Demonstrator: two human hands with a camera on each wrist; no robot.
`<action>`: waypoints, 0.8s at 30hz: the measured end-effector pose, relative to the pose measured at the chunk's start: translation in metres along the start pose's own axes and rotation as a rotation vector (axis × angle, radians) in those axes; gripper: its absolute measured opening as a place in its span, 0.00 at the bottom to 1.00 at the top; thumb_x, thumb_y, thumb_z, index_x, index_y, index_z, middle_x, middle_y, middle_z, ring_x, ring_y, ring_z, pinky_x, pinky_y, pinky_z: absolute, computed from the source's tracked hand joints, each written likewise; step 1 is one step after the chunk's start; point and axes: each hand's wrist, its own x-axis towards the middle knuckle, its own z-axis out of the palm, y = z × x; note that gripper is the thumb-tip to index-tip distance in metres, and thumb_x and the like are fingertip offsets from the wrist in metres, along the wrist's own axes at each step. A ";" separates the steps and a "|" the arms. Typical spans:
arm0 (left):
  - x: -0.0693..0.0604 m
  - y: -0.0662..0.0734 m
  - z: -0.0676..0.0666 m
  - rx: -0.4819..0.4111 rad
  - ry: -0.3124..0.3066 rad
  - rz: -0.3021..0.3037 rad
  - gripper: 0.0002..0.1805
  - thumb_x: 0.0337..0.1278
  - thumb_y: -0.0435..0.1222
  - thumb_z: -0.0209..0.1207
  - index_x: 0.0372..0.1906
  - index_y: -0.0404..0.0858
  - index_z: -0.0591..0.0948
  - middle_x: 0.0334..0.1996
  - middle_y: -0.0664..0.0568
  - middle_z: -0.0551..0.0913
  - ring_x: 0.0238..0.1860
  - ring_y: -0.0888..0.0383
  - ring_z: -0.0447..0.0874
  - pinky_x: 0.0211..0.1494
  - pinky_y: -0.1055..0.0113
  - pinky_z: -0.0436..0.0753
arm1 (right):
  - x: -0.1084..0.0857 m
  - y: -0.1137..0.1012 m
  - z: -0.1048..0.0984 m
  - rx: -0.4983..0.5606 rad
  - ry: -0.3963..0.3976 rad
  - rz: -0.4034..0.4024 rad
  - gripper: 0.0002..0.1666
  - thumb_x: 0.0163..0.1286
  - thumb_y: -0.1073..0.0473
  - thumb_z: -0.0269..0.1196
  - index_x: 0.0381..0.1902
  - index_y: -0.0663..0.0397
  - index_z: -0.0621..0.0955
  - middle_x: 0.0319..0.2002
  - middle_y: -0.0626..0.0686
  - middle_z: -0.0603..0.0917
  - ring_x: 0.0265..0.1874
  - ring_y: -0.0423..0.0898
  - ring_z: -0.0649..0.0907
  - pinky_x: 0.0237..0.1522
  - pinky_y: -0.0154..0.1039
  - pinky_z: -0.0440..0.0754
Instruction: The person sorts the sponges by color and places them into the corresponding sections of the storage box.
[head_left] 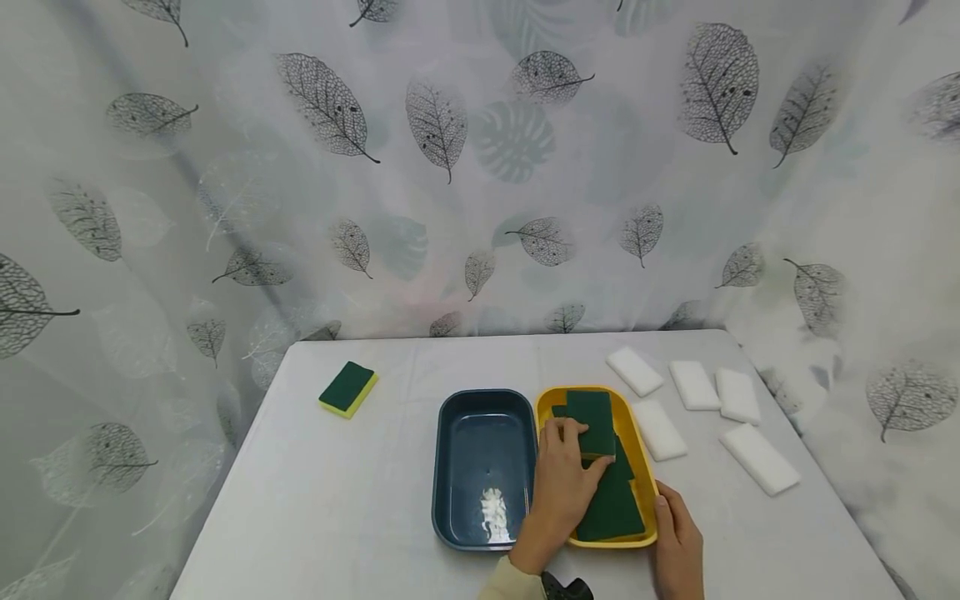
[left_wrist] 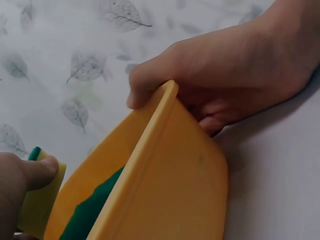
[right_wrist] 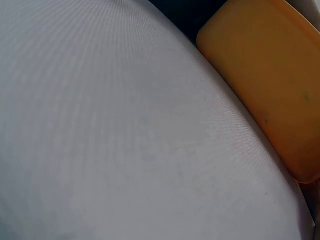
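Observation:
My left hand [head_left: 558,487] reaches over the yellow tray [head_left: 647,467] and pinches a green and yellow sponge [head_left: 591,417] between thumb and fingers. Other green sponges [head_left: 611,510] lie beneath it in that tray. At the tray's near right corner, my right hand [head_left: 678,542] grips the rim. In the left wrist view, the left hand [left_wrist: 22,185] holds the sponge [left_wrist: 42,205] at the left edge, while the right hand [left_wrist: 215,70] has its thumb over the tray's rim [left_wrist: 150,130]. The right wrist view shows the tray's outer side [right_wrist: 265,75]; most of the hand is hidden there.
An empty dark blue tray [head_left: 487,458] stands directly left of the yellow one. One green and yellow sponge [head_left: 348,388] lies at the table's back left. Several white sponges [head_left: 658,429] are spread to the right. A leaf-patterned curtain [head_left: 450,208] hangs behind the table [head_left: 322,500].

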 end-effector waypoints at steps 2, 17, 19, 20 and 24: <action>0.000 0.004 0.005 -0.004 -0.016 -0.028 0.30 0.58 0.53 0.73 0.59 0.47 0.75 0.55 0.53 0.72 0.56 0.60 0.75 0.62 0.66 0.82 | 0.000 0.000 0.000 0.000 -0.002 -0.003 0.37 0.87 0.40 0.35 0.75 0.60 0.68 0.73 0.67 0.72 0.70 0.63 0.73 0.71 0.64 0.69; -0.003 0.020 0.029 0.107 -0.068 -0.045 0.31 0.54 0.59 0.73 0.53 0.47 0.74 0.48 0.53 0.68 0.45 0.63 0.73 0.51 0.73 0.81 | 0.000 0.001 -0.001 -0.004 0.007 -0.019 0.36 0.87 0.40 0.37 0.74 0.61 0.69 0.74 0.68 0.71 0.73 0.67 0.70 0.73 0.68 0.65; -0.003 0.019 0.030 0.125 -0.078 -0.050 0.31 0.53 0.59 0.73 0.53 0.47 0.74 0.47 0.53 0.68 0.45 0.63 0.73 0.52 0.73 0.81 | -0.001 0.001 -0.001 -0.004 0.016 -0.023 0.36 0.87 0.40 0.37 0.74 0.61 0.69 0.73 0.68 0.72 0.73 0.66 0.70 0.73 0.67 0.65; -0.003 0.020 0.031 0.134 -0.083 -0.054 0.31 0.53 0.60 0.73 0.52 0.47 0.74 0.47 0.54 0.68 0.45 0.63 0.73 0.52 0.73 0.81 | -0.001 0.001 -0.001 -0.004 0.019 -0.024 0.36 0.87 0.40 0.37 0.74 0.61 0.70 0.73 0.68 0.72 0.73 0.65 0.71 0.73 0.67 0.66; -0.002 0.019 0.032 0.153 -0.096 -0.065 0.31 0.52 0.61 0.73 0.51 0.48 0.75 0.46 0.54 0.68 0.43 0.64 0.72 0.51 0.73 0.80 | -0.001 0.000 -0.001 -0.008 0.028 -0.029 0.36 0.87 0.41 0.37 0.74 0.61 0.70 0.73 0.68 0.73 0.72 0.64 0.71 0.72 0.66 0.66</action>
